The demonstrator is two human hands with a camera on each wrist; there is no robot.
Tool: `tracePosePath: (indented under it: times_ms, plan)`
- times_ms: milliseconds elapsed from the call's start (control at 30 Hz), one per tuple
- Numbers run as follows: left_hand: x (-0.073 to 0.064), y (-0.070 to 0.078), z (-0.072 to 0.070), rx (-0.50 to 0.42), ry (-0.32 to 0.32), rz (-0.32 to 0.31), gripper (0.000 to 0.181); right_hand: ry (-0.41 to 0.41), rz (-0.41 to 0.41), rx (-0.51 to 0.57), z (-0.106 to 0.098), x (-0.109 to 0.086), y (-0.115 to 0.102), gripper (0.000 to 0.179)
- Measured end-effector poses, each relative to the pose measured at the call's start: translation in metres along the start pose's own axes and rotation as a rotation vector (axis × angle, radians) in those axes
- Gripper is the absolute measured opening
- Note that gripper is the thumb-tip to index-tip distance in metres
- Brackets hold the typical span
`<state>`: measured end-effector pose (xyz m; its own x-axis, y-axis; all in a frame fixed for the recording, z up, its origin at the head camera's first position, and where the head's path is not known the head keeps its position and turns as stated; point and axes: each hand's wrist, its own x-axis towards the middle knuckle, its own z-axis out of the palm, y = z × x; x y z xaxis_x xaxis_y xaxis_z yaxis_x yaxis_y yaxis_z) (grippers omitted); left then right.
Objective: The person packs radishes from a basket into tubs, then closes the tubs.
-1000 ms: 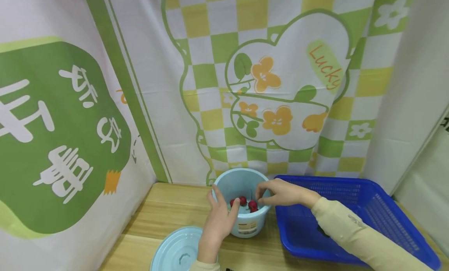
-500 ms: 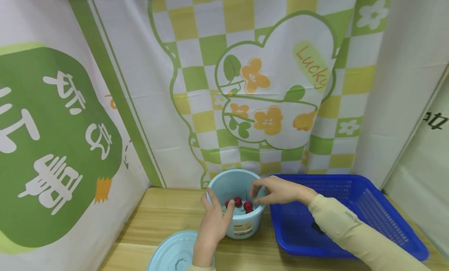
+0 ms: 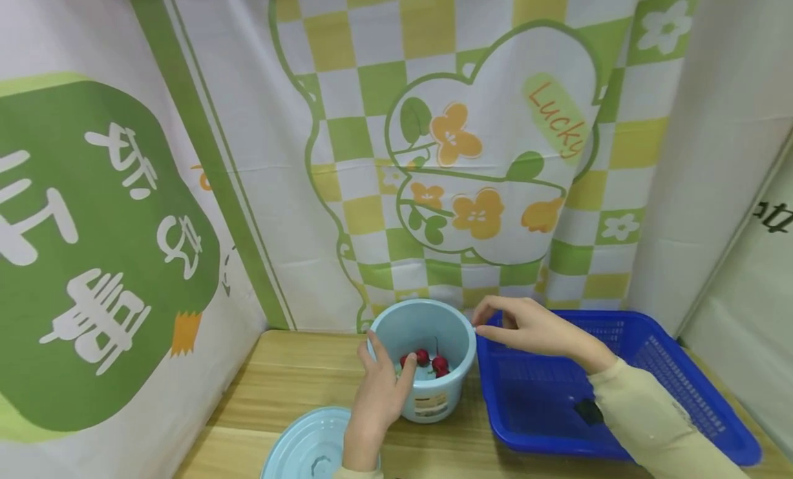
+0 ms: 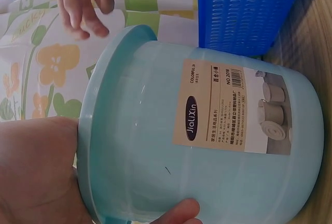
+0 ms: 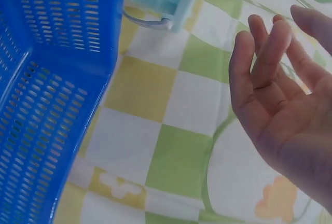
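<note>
A light-blue plastic bucket (image 3: 461,382) stands on the wooden table, its label facing front. Several red cherries (image 3: 423,357) with thin stems lie on its bottom. My left hand (image 3: 378,403) holds the bucket at its left front rim; in the left wrist view the palm lies along the rim and a fingertip (image 4: 184,208) rests on the outer wall. My right hand (image 3: 526,327) is in the air just right of the bucket's rim, over the left back corner of the blue basket (image 3: 495,424). Its fingers are loosely bent with nothing between them, as the right wrist view also shows.
A round light-blue lid (image 3: 310,441) lies on the table left of the bucket. A small dark item (image 3: 587,411) lies inside the blue basket. Behind stands a patterned cloth wall (image 3: 365,279), close to the bucket; another green-printed cloth (image 3: 80,252) rises at the left.
My right hand has come out of the bucket and moved right, to beside its rim. The left hand stays on the bucket, and the cherries lie as before.
</note>
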<state>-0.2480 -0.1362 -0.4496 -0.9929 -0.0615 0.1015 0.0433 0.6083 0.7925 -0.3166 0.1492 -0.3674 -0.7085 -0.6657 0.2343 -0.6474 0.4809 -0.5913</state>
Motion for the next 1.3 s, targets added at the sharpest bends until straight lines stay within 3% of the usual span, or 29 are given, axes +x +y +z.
tracePosePath:
  times_ms: [233, 600, 800, 1100, 1300]
  plan:
    - [0.000, 0.000, 0.000, 0.004, 0.003, -0.007, 0.101, 0.095, 0.081, -0.032, -0.001, -0.031, -0.009, 0.018]
    - [-0.001, -0.003, -0.001, 0.012, -0.003, -0.013, 0.101, 0.260, 0.113, -0.182, 0.014, -0.071, -0.022, 0.027]
    - [0.001, -0.003, -0.004, 0.040, -0.041, -0.003, 0.098, 0.316, 0.129, -0.127, 0.023, -0.089, -0.023, 0.020]
    - [-0.006, -0.010, -0.020, 0.063, -0.056, -0.008, 0.094, 0.266, 0.193, -0.046, 0.035, -0.094, -0.017, 0.017]
    - [-0.003, -0.012, -0.031, 0.072, 0.046, -0.015, 0.094, 0.204, 0.242, -0.050, 0.033, -0.102, -0.010, 0.020]
